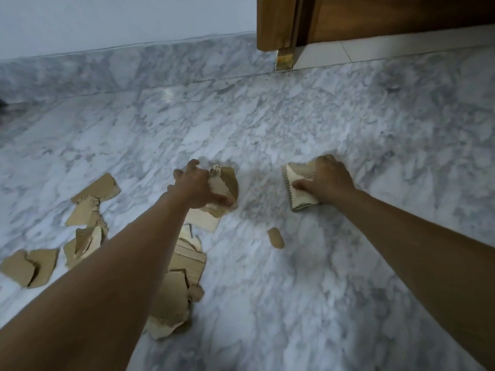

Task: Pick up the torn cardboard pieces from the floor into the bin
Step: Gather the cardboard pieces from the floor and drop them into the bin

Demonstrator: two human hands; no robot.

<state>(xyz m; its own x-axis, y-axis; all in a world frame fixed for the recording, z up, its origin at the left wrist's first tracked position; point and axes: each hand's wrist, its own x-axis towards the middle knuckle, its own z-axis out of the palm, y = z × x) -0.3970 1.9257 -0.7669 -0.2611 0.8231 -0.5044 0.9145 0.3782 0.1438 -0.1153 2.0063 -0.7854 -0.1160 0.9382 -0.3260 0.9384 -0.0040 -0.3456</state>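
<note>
Single wide-angle view from my head, facing forward and down at the floor (294, 290), close over it, my left hand (197, 187) and right hand (328, 180) mid-frame, wall (107, 20) and door (375, 17) along the top edge.

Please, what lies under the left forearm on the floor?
Torn cardboard pieces show on both sides of the left forearm, on the marble floor. The forearm covers the middle of the pile, so what lies there cannot be seen.
</note>
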